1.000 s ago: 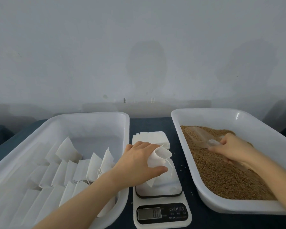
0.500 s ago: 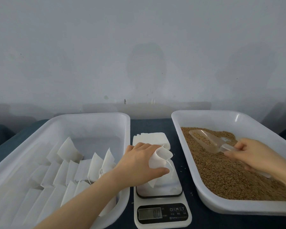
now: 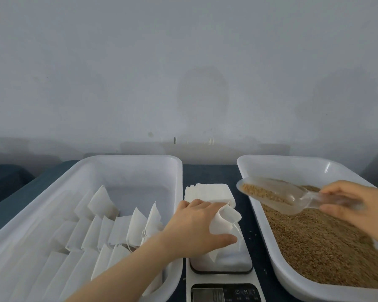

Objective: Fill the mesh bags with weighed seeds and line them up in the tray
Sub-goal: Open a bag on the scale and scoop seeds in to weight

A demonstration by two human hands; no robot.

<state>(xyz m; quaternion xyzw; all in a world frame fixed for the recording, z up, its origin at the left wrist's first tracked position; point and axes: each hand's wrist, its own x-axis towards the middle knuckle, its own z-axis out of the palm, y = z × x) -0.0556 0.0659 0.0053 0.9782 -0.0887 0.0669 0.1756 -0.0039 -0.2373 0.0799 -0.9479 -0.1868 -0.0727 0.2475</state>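
My left hand holds a white mesh bag with its mouth open, standing on the white scale in the middle. My right hand grips the handle of a clear plastic scoop loaded with brown seeds, lifted above the left rim of the seed tray. That tray holds a deep layer of brown seeds. The left white tray contains several white bags lined up in rows. A stack of empty bags lies behind the scale.
The trays and scale sit on a dark blue table against a pale wall. A few loose seeds lie on the table between the scale and the seed tray. The scale display shows at the bottom edge.
My right hand has lifted the scoop out of the seeds and moved it left toward the bag, now loaded. My left hand and the bag have stayed in place.
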